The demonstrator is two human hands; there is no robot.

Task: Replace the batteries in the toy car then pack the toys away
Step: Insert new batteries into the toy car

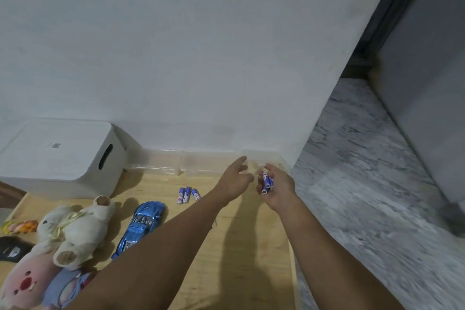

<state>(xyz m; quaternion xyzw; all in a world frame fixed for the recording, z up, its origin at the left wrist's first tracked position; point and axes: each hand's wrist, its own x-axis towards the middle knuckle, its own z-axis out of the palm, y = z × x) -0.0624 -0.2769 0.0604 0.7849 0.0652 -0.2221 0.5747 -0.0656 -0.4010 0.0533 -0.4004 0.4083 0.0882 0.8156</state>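
Toy car (139,224) metallic blue; batteries (187,194) blue with white and red print; surface (241,246) pale yellow wood grain; storage box (60,156) white; plush bear (80,229) cream; plush pig (25,282) pink; floor (364,184) grey-white marbled

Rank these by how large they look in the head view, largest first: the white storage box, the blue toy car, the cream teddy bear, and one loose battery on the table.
1. White storage box
2. Cream teddy bear
3. Blue toy car
4. Loose battery

The bear lies slightly nearer the camera than the car, so their order is less certain.
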